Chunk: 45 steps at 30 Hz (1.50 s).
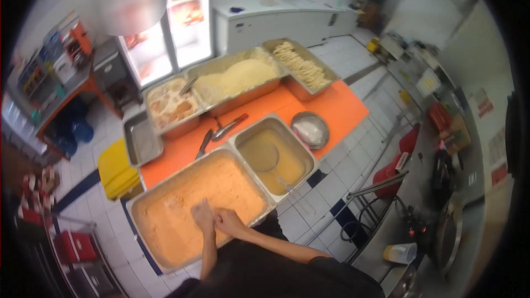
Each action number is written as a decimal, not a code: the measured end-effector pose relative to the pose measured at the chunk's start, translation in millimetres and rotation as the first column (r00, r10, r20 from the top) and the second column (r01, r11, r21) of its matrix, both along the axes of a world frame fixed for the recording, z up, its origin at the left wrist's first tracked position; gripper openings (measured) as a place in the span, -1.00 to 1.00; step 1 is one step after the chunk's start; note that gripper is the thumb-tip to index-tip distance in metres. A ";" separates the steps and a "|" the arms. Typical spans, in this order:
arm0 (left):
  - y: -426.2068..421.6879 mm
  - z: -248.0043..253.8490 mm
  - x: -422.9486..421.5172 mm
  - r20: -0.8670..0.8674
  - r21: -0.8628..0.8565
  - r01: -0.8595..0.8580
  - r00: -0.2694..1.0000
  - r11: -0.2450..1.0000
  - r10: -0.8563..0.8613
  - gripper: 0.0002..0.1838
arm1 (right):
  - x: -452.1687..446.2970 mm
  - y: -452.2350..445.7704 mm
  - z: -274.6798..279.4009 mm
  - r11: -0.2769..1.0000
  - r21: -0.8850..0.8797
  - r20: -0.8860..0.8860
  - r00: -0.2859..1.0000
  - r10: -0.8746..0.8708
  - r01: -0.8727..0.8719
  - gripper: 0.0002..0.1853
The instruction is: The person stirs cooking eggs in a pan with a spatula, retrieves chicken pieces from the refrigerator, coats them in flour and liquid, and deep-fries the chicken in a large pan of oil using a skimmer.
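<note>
Both my hands are together over a large metal tray (130, 205) of orange powder. My left hand (203, 215) looks pale at the fingers, as if coated; its fingers are blurred, and I cannot make out whether it holds anything. Touching or very near it on the right, my right hand (227, 222) has its fingers curled closed, and what they hold, if anything, is hidden. To the right of the powder tray, a metal pan of yellowish liquid (292, 160) has a round strainer (267, 157) in it.
On the orange table (345, 111) are a tray of pale crumbs (243, 77), a tray of pieces in creamy liquid (172, 105), a tray of pale strips (301, 66), a metal bowl (310, 130) and black-and-red tongs (229, 127). A yellow bin (117, 170) stands left.
</note>
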<state>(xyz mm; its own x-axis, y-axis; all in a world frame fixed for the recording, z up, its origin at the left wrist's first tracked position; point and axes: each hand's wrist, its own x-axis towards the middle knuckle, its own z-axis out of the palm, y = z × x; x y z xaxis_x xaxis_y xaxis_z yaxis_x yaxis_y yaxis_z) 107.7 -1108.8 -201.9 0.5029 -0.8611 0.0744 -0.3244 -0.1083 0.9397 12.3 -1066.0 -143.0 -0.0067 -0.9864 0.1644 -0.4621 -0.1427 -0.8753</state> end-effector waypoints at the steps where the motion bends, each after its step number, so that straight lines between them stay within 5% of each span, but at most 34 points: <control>1: -10.8 -19.3 10.1 0.362 -0.026 0.190 0.917 0.981 -0.168 -0.69 | -0.9 -1.4 -7.8 0.994 0.075 0.018 0.997 0.080 -0.081 -0.89; 2: -19.5 -31.2 28.0 0.671 0.039 0.369 0.679 0.929 -0.298 -0.69 | -2.0 -4.5 -11.0 0.987 0.142 0.040 0.996 0.074 -0.079 -0.88; 4: -23.1 -14.3 29.3 0.291 0.028 0.395 0.875 0.918 -0.386 -0.65 | -0.5 -11.3 -20.7 0.982 0.172 0.006 0.997 0.072 -0.072 -0.86; 6: -25.1 -14.1 32.2 0.336 -0.013 0.453 0.841 0.891 -0.423 -0.61 | 3.0 -12.1 -22.3 0.988 0.136 -0.104 0.991 0.086 -0.071 -0.85; 8: -23.5 0.5 34.4 0.493 0.177 0.391 0.759 0.903 -0.425 -0.59 | 3.0 -13.2 -17.1 0.982 0.156 -0.114 0.985 0.128 -0.109 -0.85; 10: -20.9 29.9 29.7 0.313 0.302 0.353 0.840 0.885 -0.442 -0.57 | 8.5 -4.4 -14.1 0.963 0.211 -0.050 0.982 0.181 -0.167 -0.85; 13: -25.5 -20.5 11.0 0.296 0.389 0.198 0.898 0.900 -0.325 -0.47 | 9.2 -7.8 -1.6 0.972 0.053 -0.049 0.971 0.233 -0.231 -0.84; 14: -34.3 -27.5 6.9 -0.119 0.435 0.224 0.974 0.872 -0.191 -0.46 | 6.2 -12.0 -4.5 0.970 0.046 -0.018 0.970 0.242 -0.241 -0.82; 16: -32.2 -42.8 6.2 -0.498 0.473 0.279 0.867 0.836 -0.008 -0.44 | 1.6 -16.7 -11.7 0.971 0.047 0.018 0.972 0.234 -0.235 -0.80; 18: -17.7 -57.4 6.7 -0.794 0.088 0.419 0.577 0.904 -0.190 -0.46 | -8.1 -25.1 -20.5 0.983 0.122 0.033 0.990 0.136 -0.139 -0.76; 19: -9.6 -39.3 9.5 -0.795 0.084 0.427 0.573 0.900 -0.198 -0.46 | -13.5 -31.4 -22.8 0.984 0.120 0.029 0.991 0.128 -0.131 -0.76; 21: 13.1 19.1 19.1 -0.702 0.245 0.718 0.595 0.652 -0.392 -0.55 | -19.8 -40.0 -25.6 0.990 0.135 0.075 0.996 -0.042 0.032 -0.75; 22: 22.4 19.2 17.9 -0.699 0.252 0.725 0.594 0.641 -0.397 -0.55 | -20.4 -42.9 -20.2 0.989 0.139 0.081 0.995 -0.057 0.045 -0.75; 25: 41.0 25.9 22.4 -0.544 0.209 0.634 0.708 0.745 -0.450 -0.63 | -16.2 -30.8 3.4 0.944 0.325 0.119 0.988 -0.097 0.053 -0.80; 27: 21.2 44.6 30.2 -0.239 0.137 0.565 0.816 0.814 -0.526 -0.67 | -9.9 -19.8 31.0 0.982 0.171 0.196 0.980 0.043 -0.077 -0.81; 28: 6.0 30.4 30.9 -0.237 0.139 0.559 0.820 0.818 -0.520 -0.67 | -4.1 -13.1 27.6 0.981 0.172 0.199 0.979 0.049 -0.084 -0.81; 30: -16.3 -11.7 33.6 -0.379 0.249 0.257 0.913 0.934 -0.151 -0.65 | 10.6 3.7 15.1 0.926 0.070 0.148 0.922 0.357 -0.370 -0.83; 31: -19.3 -5.2 21.1 -0.495 0.321 0.238 0.868 0.917 -0.052 -0.66 | 11.5 1.4 11.9 0.949 0.104 0.132 0.950 0.283 -0.297 -0.88; 32: -18.8 -1.5 16.7 -0.497 0.307 0.237 0.866 0.922 -0.057 -0.66 | 8.5 -7.8 11.8 0.950 0.092 0.125 0.950 0.286 -0.299 -0.88; 34: 10.2 4.3 8.8 -0.798 0.048 0.385 0.569 0.922 -0.196 -0.73 | -1.7 -20.2 10.0 0.975 0.221 0.229 0.973 -0.021 -0.031 -0.93; 35: 20.5 4.8 10.0 -0.796 0.047 0.398 0.569 0.916 -0.206 -0.73 | -6.5 -28.1 3.5 0.976 0.218 0.232 0.972 -0.034 -0.018 -0.93; 38: 49.6 16.5 22.6 -0.677 0.380 0.621 0.691 0.685 -0.252 -0.61 | -6.9 -33.2 -1.2 0.979 0.200 0.287 0.957 -0.032 -0.028 -0.92; 40: 59.8 32.6 23.9 -0.569 0.249 0.600 0.726 0.760 -0.387 -0.59 | -2.9 -28.2 6.9 0.992 0.122 0.202 0.979 -0.030 0.006 -0.90; 41: 51.5 44.1 36.0 -0.128 0.331 0.653 0.747 0.682 -0.653 -0.61 | -4.1 -22.4 9.9 0.992 0.126 0.204 0.978 -0.034 0.008 -0.90; 42: 40.4 44.3 42.0 -0.126 0.333 0.651 0.748 0.682 -0.652 -0.61 | -3.4 -15.7 13.1 0.986 0.142 0.224 0.973 0.054 -0.087 -0.88; 44: 15.0 41.6 49.3 -0.397 0.335 0.368 0.890 0.867 -0.225 -0.63 | 2.5 -6.0 13.7 0.971 0.147 0.249 0.957 0.146 -0.186 -0.86; 45: 4.3 29.3 48.0 -0.391 0.337 0.367 0.892 0.867 -0.226 -0.63 | 10.3 -0.1 12.0 0.960 0.169 0.234 0.955 0.180 -0.223 -0.85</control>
<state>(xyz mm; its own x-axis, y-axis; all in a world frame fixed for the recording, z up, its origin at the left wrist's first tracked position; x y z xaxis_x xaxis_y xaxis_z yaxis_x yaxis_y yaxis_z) 155.7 -1104.5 -172.6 0.1519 -0.8934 -0.4228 -0.0826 -0.4378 0.8953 22.6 -1066.1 -131.0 0.1814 -0.9833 -0.0113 -0.2393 -0.0330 -0.9704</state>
